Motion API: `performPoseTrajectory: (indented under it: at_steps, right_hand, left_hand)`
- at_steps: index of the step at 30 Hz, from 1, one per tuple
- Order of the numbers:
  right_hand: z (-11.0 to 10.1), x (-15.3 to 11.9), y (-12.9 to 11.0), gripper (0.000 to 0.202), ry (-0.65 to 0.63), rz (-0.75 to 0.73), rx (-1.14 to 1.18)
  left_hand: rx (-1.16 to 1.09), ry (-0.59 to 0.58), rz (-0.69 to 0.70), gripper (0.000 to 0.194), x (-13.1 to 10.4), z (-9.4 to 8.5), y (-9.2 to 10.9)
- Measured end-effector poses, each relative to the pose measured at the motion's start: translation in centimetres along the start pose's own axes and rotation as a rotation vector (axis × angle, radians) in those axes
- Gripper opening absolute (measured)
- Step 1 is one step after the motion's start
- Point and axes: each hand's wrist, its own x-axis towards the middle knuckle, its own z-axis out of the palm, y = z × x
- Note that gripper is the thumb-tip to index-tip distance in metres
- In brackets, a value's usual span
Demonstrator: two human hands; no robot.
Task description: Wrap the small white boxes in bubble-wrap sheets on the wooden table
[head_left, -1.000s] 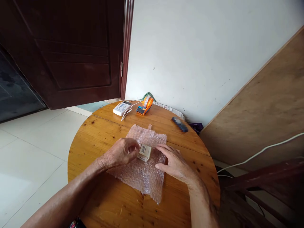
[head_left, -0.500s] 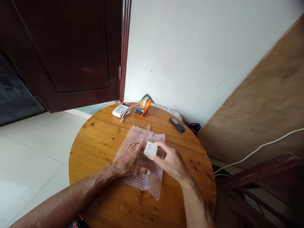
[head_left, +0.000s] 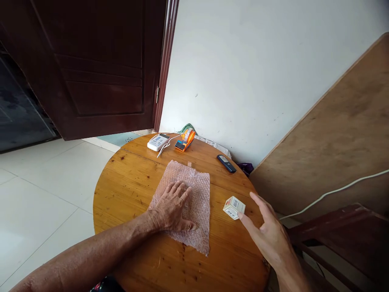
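Pale floor tiles (head_left: pixel 45 194) shine on the left, next to a big dark red door (head_left: pixel 103 81). Then comes a round wooden desk (head_left: pixel 121 194) with a white wall (head_left: pixel 237 73) behind it. Near the back edge is a white gadget (head_left: pixel 158 142), with a thin cord (head_left: pixel 164 149) beside it. Closer in, the left hand (head_left: pixel 174 207) lies flat on some pink bubble wrap (head_left: pixel 199 194), fingers spread, gripping nothing. Behind that sits an orange tape holder (head_left: pixel 189 138), and no hand is on it. More to the right is a dark handset (head_left: pixel 226 163). In front of that, the small box (head_left: pixel 234 207) is on the bare wood, well apart from the bubble wrap. Putting the box down looks done. The bubble wrap is left flat and is not around the box, and the tape holder is left alone. Last comes the right hand (head_left: pixel 270 235), thumb and fingers wide apart, just beside the box. I cannot tell if its thumb touches the box's corner
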Motion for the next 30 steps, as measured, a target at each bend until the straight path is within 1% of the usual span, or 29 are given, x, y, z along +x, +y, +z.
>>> performPoseTrajectory:
  at_steps: [1, 2, 4, 6, 7, 9, 11, 13, 15, 17, 20, 26, 30]
  right_hand:
    - [0.2, 0.0, -1.6, 0.051, 0.028, -0.079, 0.038]
    - [0.8, 0.2, -3.3, 0.044, 0.007, -0.157, 0.077]
    - [2.8, 0.7, -6.3, 0.036, -0.125, -0.297, 0.132]
    - [5.8, 1.5, -8.1, 0.041, -0.237, -0.371, 0.139]
    - [7.3, 1.9, -8.4, 0.044, -0.273, -0.375, 0.125]
    - [9.9, 2.5, -8.0, 0.045, -0.309, -0.328, 0.048]
    - [11.4, 2.7, -7.1, 0.046, -0.319, -0.304, -0.046]
    - [12.0, 2.5, -6.3, 0.046, -0.321, -0.298, -0.114]
    - [11.9, 2.2, -6.0, 0.046, -0.316, -0.276, -0.159]
    - [11.7, 2.1, -6.0, 0.047, -0.308, -0.230, -0.186]
    - [11.6, 2.2, -5.9, 0.049, -0.303, -0.193, -0.180]
    - [11.9, 2.5, -4.6, 0.047, -0.244, -0.266, -0.052]
    - [12.1, 2.7, -4.0, 0.050, -0.204, -0.296, -0.004]
  left_hand:
    - [0.009, 0.001, -0.004, 0.119, -0.1, 0.0, 0.1]
    - [0.016, 0.000, -0.009, 0.117, -0.1, 0.0, 0.2]
    - [0.025, 0.000, -0.015, 0.114, -0.2, 0.0, 0.4]
    - [0.028, 0.000, -0.016, 0.111, -0.2, 0.0, 0.5]
    - [0.026, -0.002, -0.013, 0.111, -0.2, 0.0, 0.4]
    - [0.018, -0.015, 0.001, 0.109, -0.2, -0.2, 0.3]
    - [0.020, -0.032, -0.017, 0.107, -0.2, -0.9, -0.1]
    - [0.046, -0.048, -0.097, 0.104, -0.2, -1.7, -0.7]
    - [0.087, -0.071, -0.212, 0.102, -0.2, -2.6, -1.3]
    - [0.105, -0.101, -0.252, 0.102, -0.2, -3.2, -1.9]
    - [0.131, -0.114, -0.266, 0.097, -0.2, -3.6, -2.3]
    - [0.190, -0.062, -0.255, 0.066, -0.2, -3.7, -2.6]
    - [0.200, -0.050, -0.237, 0.064, -0.5, -4.1, -2.5]
